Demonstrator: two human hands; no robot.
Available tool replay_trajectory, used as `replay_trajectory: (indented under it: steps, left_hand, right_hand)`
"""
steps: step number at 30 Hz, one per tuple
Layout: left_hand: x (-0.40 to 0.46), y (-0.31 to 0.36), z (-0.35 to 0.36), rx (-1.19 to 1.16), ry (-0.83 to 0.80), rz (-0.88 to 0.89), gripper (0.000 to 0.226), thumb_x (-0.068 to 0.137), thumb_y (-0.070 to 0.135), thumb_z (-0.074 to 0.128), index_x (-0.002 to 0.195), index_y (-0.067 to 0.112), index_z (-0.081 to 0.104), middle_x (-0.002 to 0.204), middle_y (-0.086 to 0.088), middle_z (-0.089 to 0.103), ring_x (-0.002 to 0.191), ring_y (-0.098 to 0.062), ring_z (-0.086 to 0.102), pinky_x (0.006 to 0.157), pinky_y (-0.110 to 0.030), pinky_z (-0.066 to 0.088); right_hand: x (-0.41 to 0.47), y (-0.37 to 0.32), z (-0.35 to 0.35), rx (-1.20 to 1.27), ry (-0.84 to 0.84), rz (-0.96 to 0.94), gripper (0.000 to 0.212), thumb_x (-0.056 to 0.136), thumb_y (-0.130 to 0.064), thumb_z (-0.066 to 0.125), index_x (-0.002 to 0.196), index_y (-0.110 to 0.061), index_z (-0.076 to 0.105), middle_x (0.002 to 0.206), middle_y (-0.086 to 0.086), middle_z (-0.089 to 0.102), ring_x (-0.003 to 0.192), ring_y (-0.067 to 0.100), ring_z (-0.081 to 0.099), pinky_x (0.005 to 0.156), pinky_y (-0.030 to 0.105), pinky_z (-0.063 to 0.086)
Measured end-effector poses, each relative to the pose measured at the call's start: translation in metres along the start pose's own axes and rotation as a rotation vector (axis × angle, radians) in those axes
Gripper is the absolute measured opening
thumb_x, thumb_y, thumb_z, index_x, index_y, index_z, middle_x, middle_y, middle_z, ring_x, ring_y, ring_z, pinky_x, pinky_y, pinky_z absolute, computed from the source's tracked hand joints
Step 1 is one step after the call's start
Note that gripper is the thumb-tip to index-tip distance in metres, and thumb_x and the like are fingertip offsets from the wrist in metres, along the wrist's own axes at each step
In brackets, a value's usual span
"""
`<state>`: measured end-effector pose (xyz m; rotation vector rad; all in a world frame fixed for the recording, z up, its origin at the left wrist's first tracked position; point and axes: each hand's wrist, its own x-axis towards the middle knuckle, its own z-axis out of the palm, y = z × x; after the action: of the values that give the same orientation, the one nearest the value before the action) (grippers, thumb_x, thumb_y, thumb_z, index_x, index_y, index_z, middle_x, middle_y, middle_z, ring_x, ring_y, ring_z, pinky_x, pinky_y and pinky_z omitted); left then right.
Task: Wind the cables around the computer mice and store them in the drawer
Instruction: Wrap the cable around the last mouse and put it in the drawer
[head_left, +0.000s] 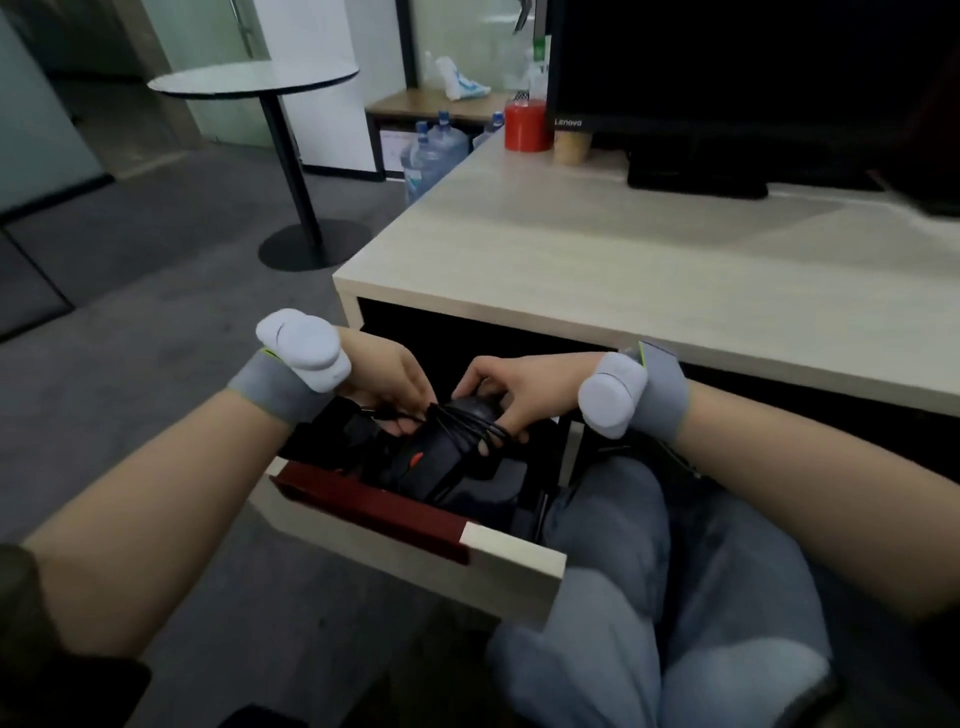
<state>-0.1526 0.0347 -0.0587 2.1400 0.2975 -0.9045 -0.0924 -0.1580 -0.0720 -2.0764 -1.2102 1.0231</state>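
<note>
Your left hand (387, 376) pinches thin black cable (467, 421); your right hand (511, 387) grips the smooth, rounded black mouse (447, 452), cable looped around it, over the open pale-wood drawer (498, 566) under the desk (623, 270).

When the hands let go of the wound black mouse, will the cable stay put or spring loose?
Probably loosens somewhat: the cable loops look springy and untied, held by both hands. The mouse itself looks rigid and light, and the open drawer should contain it.
</note>
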Motion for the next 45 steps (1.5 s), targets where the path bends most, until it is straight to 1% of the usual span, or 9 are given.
replay_trajectory:
  steps: [7, 12, 17, 20, 24, 28, 33, 39, 45]
  left_hand:
    - [0.021, -0.009, 0.012, 0.129, -0.079, 0.006, 0.025, 0.087, -0.011, 0.050, 0.079, 0.009, 0.060, 0.051, 0.008, 0.066, 0.047, 0.001, 0.060, 0.049, -0.012, 0.049]
    - [0.028, 0.002, 0.012, 0.261, -0.015, 0.068, 0.022, 0.084, -0.007, 0.056, 0.100, 0.005, 0.066, 0.077, 0.001, 0.067, 0.073, -0.012, 0.060, 0.086, -0.032, 0.049]
    - [0.034, 0.007, 0.012, 0.250, 0.093, 0.039, 0.015, 0.090, 0.001, 0.053, 0.093, 0.012, 0.063, 0.058, 0.007, 0.068, 0.050, -0.001, 0.063, 0.060, -0.021, 0.053]
    - [0.035, 0.009, 0.011, 0.217, 0.108, 0.018, 0.018, 0.090, -0.002, 0.052, 0.100, 0.008, 0.063, 0.059, 0.007, 0.069, 0.044, 0.002, 0.061, 0.049, -0.014, 0.050]
    - [0.039, 0.009, 0.016, 0.378, 0.091, 0.045, 0.026, 0.085, -0.002, 0.058, 0.108, 0.007, 0.065, 0.092, -0.001, 0.064, 0.048, 0.008, 0.059, 0.062, -0.014, 0.047]
    - [0.037, 0.015, 0.023, 0.525, 0.131, 0.069, 0.029, 0.084, 0.005, 0.061, 0.111, 0.013, 0.067, 0.090, 0.004, 0.060, 0.060, 0.000, 0.051, 0.049, -0.001, 0.037]
    - [0.040, 0.018, 0.027, 0.567, 0.157, 0.103, 0.031, 0.091, 0.005, 0.051, 0.121, 0.007, 0.058, 0.112, -0.011, 0.064, 0.067, -0.005, 0.048, 0.039, 0.001, 0.033]
    - [0.033, 0.021, 0.030, 0.506, 0.167, 0.150, 0.032, 0.092, 0.002, 0.044, 0.121, 0.008, 0.056, 0.093, -0.002, 0.057, 0.063, -0.001, 0.048, 0.036, -0.003, 0.036]
    - [0.028, 0.012, 0.032, 0.200, 0.240, 0.216, 0.023, 0.092, 0.003, 0.050, 0.112, 0.011, 0.056, 0.086, -0.002, 0.056, 0.055, 0.003, 0.054, 0.046, -0.007, 0.041]
  right_hand:
    - [0.002, 0.004, 0.012, -0.237, -0.023, 0.028, 0.058, 0.070, -0.021, 0.081, 0.113, -0.014, 0.043, 0.091, -0.002, 0.060, 0.065, 0.002, 0.053, 0.056, 0.010, 0.044]
    - [0.007, 0.000, 0.023, -0.687, 0.056, 0.090, 0.073, 0.060, -0.038, 0.082, 0.111, -0.009, 0.039, 0.091, 0.008, 0.060, 0.079, 0.025, 0.057, 0.067, 0.035, 0.048]
    - [0.015, 0.003, 0.027, -0.935, 0.224, 0.092, 0.046, 0.071, -0.020, 0.065, 0.104, -0.007, 0.035, 0.081, 0.015, 0.058, 0.070, 0.034, 0.058, 0.055, 0.036, 0.044]
    - [0.016, 0.004, 0.016, -0.931, 0.165, 0.084, 0.044, 0.074, -0.015, 0.062, 0.108, -0.007, 0.035, 0.092, 0.018, 0.059, 0.078, 0.036, 0.059, 0.064, 0.042, 0.051]
    - [0.012, -0.001, 0.015, -0.948, 0.042, 0.051, 0.062, 0.070, -0.022, 0.071, 0.123, -0.012, 0.039, 0.116, 0.015, 0.050, 0.097, 0.034, 0.057, 0.070, 0.036, 0.043]
    - [0.003, -0.015, 0.019, -0.952, -0.041, 0.079, 0.072, 0.072, -0.030, 0.074, 0.130, -0.011, 0.036, 0.114, 0.015, 0.059, 0.097, 0.031, 0.059, 0.070, 0.032, 0.041]
    - [0.005, -0.024, 0.045, -1.059, 0.034, 0.258, 0.045, 0.098, -0.016, 0.038, 0.141, -0.005, 0.029, 0.129, 0.016, 0.054, 0.116, 0.030, 0.054, 0.068, 0.031, 0.038]
    - [0.011, -0.032, 0.066, -1.053, 0.226, 0.293, 0.037, 0.102, -0.007, 0.022, 0.135, 0.003, 0.036, 0.135, 0.018, 0.050, 0.124, 0.033, 0.048, 0.067, 0.020, 0.037]
    - [0.002, -0.039, 0.073, -0.972, 0.302, 0.367, 0.036, 0.098, -0.002, 0.027, 0.133, 0.003, 0.035, 0.130, 0.018, 0.054, 0.117, 0.036, 0.054, 0.083, 0.041, 0.042]
